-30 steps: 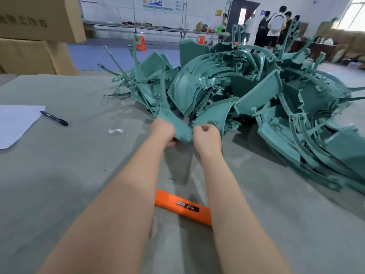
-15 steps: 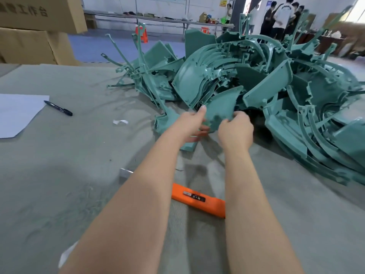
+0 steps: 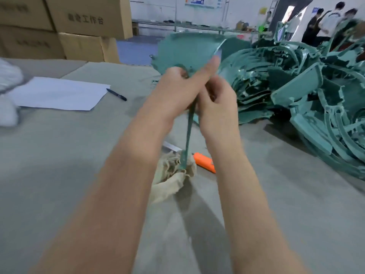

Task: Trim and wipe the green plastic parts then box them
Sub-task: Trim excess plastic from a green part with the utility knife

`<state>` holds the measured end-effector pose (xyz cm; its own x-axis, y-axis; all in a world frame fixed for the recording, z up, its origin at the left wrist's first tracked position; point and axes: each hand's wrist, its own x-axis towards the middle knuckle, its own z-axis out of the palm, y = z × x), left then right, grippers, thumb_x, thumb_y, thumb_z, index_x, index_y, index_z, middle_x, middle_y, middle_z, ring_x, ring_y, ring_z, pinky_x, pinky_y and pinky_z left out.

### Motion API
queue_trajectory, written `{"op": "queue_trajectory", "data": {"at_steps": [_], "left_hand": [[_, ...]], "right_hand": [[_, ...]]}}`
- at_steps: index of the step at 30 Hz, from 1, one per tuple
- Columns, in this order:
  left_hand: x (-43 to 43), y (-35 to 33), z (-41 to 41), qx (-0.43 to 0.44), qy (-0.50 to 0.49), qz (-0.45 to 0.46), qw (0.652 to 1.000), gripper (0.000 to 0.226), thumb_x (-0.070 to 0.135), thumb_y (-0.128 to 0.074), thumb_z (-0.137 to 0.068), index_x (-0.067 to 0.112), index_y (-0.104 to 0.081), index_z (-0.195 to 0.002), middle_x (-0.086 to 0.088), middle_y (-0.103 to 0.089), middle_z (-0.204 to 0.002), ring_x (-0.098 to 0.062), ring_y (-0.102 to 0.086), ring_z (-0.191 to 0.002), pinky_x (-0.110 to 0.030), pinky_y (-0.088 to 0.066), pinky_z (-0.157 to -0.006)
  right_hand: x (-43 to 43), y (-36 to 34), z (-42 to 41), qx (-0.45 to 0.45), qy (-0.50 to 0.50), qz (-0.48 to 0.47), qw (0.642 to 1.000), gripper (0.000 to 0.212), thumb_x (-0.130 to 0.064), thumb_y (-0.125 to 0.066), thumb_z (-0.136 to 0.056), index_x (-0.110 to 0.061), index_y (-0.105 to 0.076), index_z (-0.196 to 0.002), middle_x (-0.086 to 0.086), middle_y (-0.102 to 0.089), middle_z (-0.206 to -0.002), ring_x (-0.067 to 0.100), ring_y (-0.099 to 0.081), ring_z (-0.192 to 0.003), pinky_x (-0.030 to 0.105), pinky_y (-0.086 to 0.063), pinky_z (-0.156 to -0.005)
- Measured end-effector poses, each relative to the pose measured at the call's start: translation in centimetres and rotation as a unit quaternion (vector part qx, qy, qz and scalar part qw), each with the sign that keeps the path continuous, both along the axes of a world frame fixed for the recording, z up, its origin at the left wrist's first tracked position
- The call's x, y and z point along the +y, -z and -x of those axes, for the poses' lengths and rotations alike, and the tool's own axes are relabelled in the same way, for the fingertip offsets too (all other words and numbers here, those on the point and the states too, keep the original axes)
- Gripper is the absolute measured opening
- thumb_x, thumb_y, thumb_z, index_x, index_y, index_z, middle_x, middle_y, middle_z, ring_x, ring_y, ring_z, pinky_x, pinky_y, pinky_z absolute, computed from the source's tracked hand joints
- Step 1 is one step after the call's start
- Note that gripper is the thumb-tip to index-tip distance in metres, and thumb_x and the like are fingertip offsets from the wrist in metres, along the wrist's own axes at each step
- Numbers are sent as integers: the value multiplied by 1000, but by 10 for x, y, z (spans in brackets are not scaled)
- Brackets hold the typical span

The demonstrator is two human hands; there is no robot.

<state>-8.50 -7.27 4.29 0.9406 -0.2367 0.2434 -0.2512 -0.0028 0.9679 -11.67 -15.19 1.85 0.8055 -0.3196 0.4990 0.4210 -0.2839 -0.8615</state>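
Green plastic part (image 3: pixel 187 52) is held up off the surface (image 3: pixel 59 159) in both your hands: your left hand (image 3: pixel 177 89) grips near its fan end with one finger stretched along it, and your right hand (image 3: pixel 217 107) is curled round the stem just beside it. You look early in the job. The orange cutter (image 3: pixel 204 162) and cloth (image 3: pixel 173 175) lie untouched beneath your wrists, the pile of parts (image 3: pixel 296 86) waits right of your hands, and the cardboard boxes (image 3: pixel 88 18) stand beyond your left hand. No boxed part shows.
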Motion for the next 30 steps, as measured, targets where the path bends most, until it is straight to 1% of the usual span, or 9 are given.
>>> {"op": "queue_trajectory", "data": {"at_steps": [4,6,10,11,14,17,19,21,30], "left_hand": [[45,33,2,-3,-184,26,983,20,25,-59,-92,19,-58,-73,6,-57,-56,-18,-56,-61,-32,-50,-61],[67,48,2,-8,-251,63,966,25,19,-47,-99,19,-56,-76,11,-46,-42,-12,-45,-47,-23,-37,-47],[103,59,3,80,-229,269,932,27,22,-36,-104,13,-52,-84,11,-34,-40,-3,-24,-31,-14,-22,-34],[109,60,3,119,-178,331,919,29,24,-35,-104,12,-52,-85,11,-34,-40,-1,-24,-30,-13,-21,-33],[118,67,2,210,17,463,861,31,26,-35,-103,10,-55,-87,11,-37,-43,-3,-32,-30,-13,-27,-31],[112,82,-2,249,120,507,816,22,20,-43,-93,5,-59,-93,9,-45,-49,-1,-42,-33,-13,-32,-32],[106,96,-6,276,155,539,781,23,19,-46,-88,2,-61,-94,7,-49,-53,-1,-46,-36,-13,-32,-32],[101,108,-11,297,173,562,752,24,18,-47,-89,0,-62,-95,5,-52,-56,-1,-48,-37,-12,-33,-32],[80,122,-25,350,157,484,786,26,21,-50,-83,2,-64,-92,2,-63,-61,0,-45,-34,-14,-33,-29]], "right_hand": [[19,17,18,53,-188,98,976,23,9,-50,-90,-9,-64,-96,-3,-66,-80,0,-64,-75,17,-48,-74],[4,27,22,108,-157,177,966,23,-5,-58,-91,-14,-65,-110,0,-68,-96,7,-64,-93,27,-49,-87],[-7,62,18,360,-143,515,765,76,-42,-71,-80,-36,-34,-147,7,-40,-146,30,-33,-137,43,-28,-114],[-1,69,16,370,-131,521,758,71,-37,-70,-81,-36,-38,-144,8,-44,-143,32,-37,-134,44,-31,-112],[6,78,-1,299,-49,421,855,28,-15,-60,-84,-19,-60,-112,10,-64,-107,32,-57,-107,39,-46,-92],[-10,65,-16,180,83,109,974,5,-14,-56,-88,-13,-54,-85,5,-58,-80,26,-55,-81,42,-47,-77],[-22,51,-21,133,35,-190,972,15,-7,-50,-94,-14,-59,-85,2,-65,-78,21,-59,-75,49,-54,-81],[-30,48,-25,103,-50,-379,918,25,5,-43,-96,-12,-60,-89,1,-69,-73,15,-66,-61,33,-59,-63],[-69,81,-42,219,60,-294,928,20,-36,-69,-87,-20,-59,-95,0,-59,-74,10,-49,-50,20,-37,-42]]}}
